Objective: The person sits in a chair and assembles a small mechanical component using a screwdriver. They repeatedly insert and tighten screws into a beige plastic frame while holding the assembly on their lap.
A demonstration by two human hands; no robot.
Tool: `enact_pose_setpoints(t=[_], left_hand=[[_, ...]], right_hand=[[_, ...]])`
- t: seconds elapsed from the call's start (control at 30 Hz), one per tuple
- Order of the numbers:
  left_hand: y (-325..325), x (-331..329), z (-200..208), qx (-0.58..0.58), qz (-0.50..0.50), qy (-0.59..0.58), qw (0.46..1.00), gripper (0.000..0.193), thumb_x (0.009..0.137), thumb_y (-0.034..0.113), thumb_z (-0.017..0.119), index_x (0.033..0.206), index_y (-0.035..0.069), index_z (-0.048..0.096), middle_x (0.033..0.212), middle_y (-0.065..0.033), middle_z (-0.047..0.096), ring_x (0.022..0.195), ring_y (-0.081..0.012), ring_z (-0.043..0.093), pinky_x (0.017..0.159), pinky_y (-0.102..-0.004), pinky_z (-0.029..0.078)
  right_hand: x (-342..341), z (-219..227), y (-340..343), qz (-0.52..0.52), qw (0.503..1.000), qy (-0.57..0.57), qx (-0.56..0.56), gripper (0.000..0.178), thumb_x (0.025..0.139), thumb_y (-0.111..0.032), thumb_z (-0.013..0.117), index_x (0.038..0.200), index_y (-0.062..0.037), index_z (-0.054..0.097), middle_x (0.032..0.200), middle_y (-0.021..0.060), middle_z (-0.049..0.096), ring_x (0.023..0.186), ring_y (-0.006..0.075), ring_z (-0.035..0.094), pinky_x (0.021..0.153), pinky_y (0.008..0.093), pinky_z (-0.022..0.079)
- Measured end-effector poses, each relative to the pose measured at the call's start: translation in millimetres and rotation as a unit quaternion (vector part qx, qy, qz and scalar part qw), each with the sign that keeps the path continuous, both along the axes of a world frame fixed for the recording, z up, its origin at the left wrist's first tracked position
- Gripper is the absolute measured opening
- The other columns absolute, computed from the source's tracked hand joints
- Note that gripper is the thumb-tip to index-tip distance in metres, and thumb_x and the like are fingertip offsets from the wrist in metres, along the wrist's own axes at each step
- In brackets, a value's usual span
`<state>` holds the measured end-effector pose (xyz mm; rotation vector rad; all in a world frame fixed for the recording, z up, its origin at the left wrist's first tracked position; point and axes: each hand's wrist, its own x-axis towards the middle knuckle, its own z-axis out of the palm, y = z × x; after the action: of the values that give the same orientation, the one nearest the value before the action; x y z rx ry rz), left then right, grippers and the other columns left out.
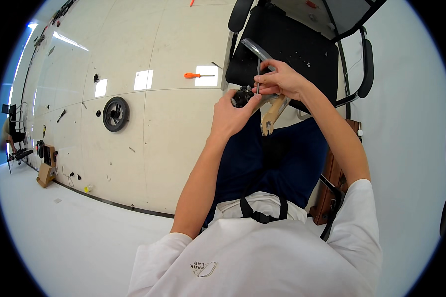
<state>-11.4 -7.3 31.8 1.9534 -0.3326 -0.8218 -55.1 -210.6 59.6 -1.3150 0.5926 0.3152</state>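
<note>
My left hand [229,115] is closed around a black mechanical part [242,96] above my lap. In my right hand [284,80], the fingers pinch a thin dark metal rod [258,78], held upright with its lower end close to the black part and my left thumb. Whether the rod's tip touches the part cannot be made out. Beneath and behind my right hand runs a silver metal bar [254,47], its middle hidden by the fingers. A beige piece with a forked end [268,122] sticks out toward me below the right hand, over my knees.
A black office chair [282,34] stands ahead, small scraps on its seat. On the tiled floor lie an orange-handled screwdriver [198,75], a black wheel [116,114] and several small parts. At far left is an open cardboard box [45,175]; a brown wooden piece [327,188] stands at my right.
</note>
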Motion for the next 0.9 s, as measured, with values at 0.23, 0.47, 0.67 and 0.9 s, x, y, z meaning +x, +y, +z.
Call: enact_pose_setpoints(t=[0.23, 0.47, 0.67, 0.9], left_hand=[[-0.8, -0.8, 6.6, -0.009, 0.007, 0.01, 1.0, 0.062, 0.077, 0.054, 0.075, 0.095, -0.005, 0.068, 0.08, -0.018, 0.07, 0.075, -0.0268, 0.07, 0.071, -0.0365, 0.054], [-0.9, 1.1, 4.6, -0.005, 0.001, 0.024, 1.0, 0.061, 0.077, 0.054, 0.076, 0.093, -0.005, 0.067, 0.078, -0.0168, 0.07, 0.073, -0.0249, 0.069, 0.07, -0.0364, 0.054], [-1.8, -2.6, -3.3, -0.021, -0.005, -0.01, 1.0, 0.058, 0.079, 0.052, 0.076, 0.093, -0.003, 0.064, 0.068, -0.0095, 0.063, 0.056, -0.0174, 0.061, 0.052, -0.0302, 0.049], [4.2, 5.5, -7.3, -0.019, -0.021, 0.055, 0.998, 0.053, 0.08, 0.043, 0.075, 0.098, -0.005, 0.063, 0.077, -0.0154, 0.069, 0.065, -0.0217, 0.068, 0.061, -0.0343, 0.053]], right_hand=[[3.2, 2.0, 1.0, -0.024, 0.992, -0.056, -0.108, 0.063, 0.09, -0.01, 0.07, 0.139, 0.0092, 0.035, 0.107, 0.0206, 0.066, 0.092, 0.0257, 0.072, 0.081, 0.0305, 0.062], [15.1, -0.7, 1.1, 0.024, 0.988, -0.048, -0.146, 0.043, 0.091, -0.012, 0.069, 0.124, 0.0116, 0.053, 0.098, 0.0157, 0.069, 0.084, 0.0209, 0.073, 0.075, 0.0282, 0.061], [15.7, 24.3, 12.9, 0.057, 0.975, -0.096, -0.193, 0.033, 0.092, -0.006, 0.064, 0.121, 0.0078, 0.058, 0.085, 0.0101, 0.069, 0.08, 0.0148, 0.071, 0.069, 0.0248, 0.058], [32.2, 55.5, 69.7, 0.296, 0.827, -0.281, -0.386, 0.028, 0.082, 0.006, 0.062, 0.109, 0.0027, 0.07, 0.089, 0.0183, 0.069, 0.079, 0.0288, 0.067, 0.074, 0.0351, 0.053]])
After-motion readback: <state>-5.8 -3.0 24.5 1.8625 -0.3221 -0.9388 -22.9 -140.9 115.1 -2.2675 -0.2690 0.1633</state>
